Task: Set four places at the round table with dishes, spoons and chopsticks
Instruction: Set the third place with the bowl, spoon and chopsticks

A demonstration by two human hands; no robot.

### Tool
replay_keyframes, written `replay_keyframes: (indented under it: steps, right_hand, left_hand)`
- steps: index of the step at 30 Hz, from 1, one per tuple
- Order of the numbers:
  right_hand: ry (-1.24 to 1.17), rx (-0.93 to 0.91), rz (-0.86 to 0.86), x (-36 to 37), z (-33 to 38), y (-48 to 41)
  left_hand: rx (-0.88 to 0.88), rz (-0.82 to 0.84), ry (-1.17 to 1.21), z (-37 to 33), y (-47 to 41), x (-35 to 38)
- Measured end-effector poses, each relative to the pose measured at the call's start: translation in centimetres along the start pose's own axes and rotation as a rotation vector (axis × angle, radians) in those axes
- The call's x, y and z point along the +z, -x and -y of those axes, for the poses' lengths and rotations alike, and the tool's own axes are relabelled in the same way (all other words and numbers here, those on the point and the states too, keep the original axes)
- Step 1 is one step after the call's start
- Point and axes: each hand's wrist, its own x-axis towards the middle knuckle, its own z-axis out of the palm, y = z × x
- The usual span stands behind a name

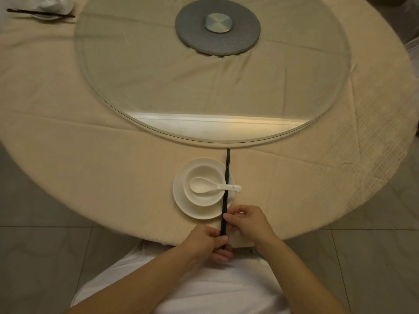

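Observation:
On the beige tablecloth near the table's front edge stands a white plate (181, 200) with a white bowl (204, 171) on it. A white spoon (212, 187) lies in the bowl, its handle pointing right. A pair of black chopsticks (226, 171) lies across the plate's right rim, pointing away from me. My left hand (208, 243) grips their near end. My right hand (248, 219) pinches them a little farther up, just below the plate.
A large glass turntable (158, 91) covers the table's middle, with a grey round base (192, 37) under it. Another set place with white dishes (47, 10) and dark chopsticks (22, 12) sits at the far left. Tiled floor (45, 257) surrounds the table.

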Motion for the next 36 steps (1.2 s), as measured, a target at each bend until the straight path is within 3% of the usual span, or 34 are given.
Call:
replay_keyframes:
  steps: [23, 28, 36]
  right_hand:
    - [0.02, -0.012, -0.012, 0.0, 0.1, 0.3]
    - [0.161, -0.015, -0.06, -0.5, 0.3, 0.8]
    - [0.835, -0.117, -0.074, -3.3, 3.5, 3.5]
  left_hand:
    - [0.02, -0.062, -0.156, 0.2, 0.2, -0.4]
    - [0.031, -0.192, -0.397, -0.4, 1.4, -1.6]
    - [0.064, -0.303, -1.092, -4.3, 7.0, -3.5]
